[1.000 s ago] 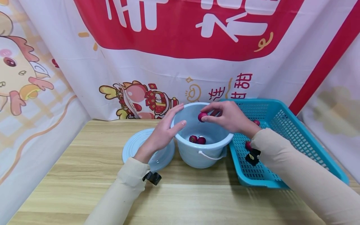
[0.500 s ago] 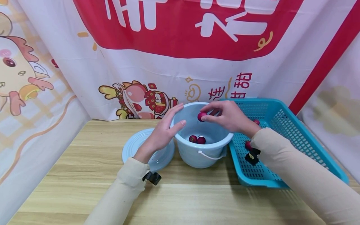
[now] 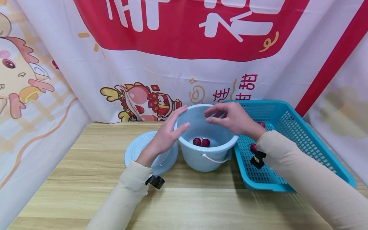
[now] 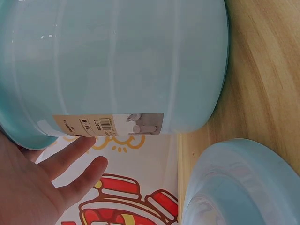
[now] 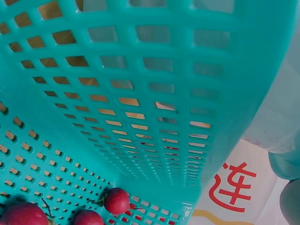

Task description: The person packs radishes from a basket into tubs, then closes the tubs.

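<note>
In the head view, my left hand (image 3: 169, 130) rests against the left rim of a light blue bucket (image 3: 208, 159), fingers extended. The left wrist view shows the spread fingers beside the bucket's labelled wall (image 4: 140, 70). My right hand (image 3: 230, 118) hovers over the bucket's mouth, thumb and fingers apart with nothing visible between them. Two red radishes (image 3: 205, 142) are visible on the bucket's bottom. More radishes (image 5: 116, 200) lie in the turquoise basket (image 3: 310, 135), partly covered by the right forearm in the head view.
A round light blue lid (image 3: 135, 153) lies on the wooden table (image 3: 184, 204) left of the bucket, partly under the left forearm. The basket stands close against the bucket's right side. A printed cloth (image 3: 161, 70) hangs behind.
My right hand has let go of the radish it pinched above the bucket; that radish no longer shows between the fingers. The left hand and the bucket have stayed in place.
</note>
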The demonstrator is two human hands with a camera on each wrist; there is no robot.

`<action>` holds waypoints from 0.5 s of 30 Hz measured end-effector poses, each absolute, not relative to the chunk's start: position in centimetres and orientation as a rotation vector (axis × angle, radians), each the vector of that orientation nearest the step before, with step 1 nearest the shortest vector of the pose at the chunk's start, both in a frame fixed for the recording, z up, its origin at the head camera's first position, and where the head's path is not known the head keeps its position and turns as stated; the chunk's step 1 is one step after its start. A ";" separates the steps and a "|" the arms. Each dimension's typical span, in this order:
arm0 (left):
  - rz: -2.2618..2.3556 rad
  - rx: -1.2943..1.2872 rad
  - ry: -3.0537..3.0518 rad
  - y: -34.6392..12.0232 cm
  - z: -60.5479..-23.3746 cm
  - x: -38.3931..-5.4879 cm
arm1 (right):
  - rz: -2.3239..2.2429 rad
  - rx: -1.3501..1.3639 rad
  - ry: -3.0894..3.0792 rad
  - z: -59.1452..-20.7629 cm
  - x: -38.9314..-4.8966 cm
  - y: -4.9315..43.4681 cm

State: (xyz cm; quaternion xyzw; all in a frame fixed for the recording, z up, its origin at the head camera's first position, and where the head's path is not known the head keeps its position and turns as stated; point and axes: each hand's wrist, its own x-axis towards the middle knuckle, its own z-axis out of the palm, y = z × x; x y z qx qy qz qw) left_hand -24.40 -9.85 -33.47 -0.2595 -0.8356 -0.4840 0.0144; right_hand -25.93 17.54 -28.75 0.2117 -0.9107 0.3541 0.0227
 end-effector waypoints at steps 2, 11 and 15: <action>-1.508 -0.805 -2.603 -9.9 -33.4 -24.4 | 1.101 0.652 -2.822 -28.7 -25.9 17.5; -1.506 -0.821 -2.594 -9.9 -33.5 -24.4 | 1.129 0.678 -2.803 -28.6 -25.9 17.7; -1.508 -0.814 -2.600 -9.9 -33.5 -24.4 | 1.179 0.685 -2.782 -28.3 -25.9 18.0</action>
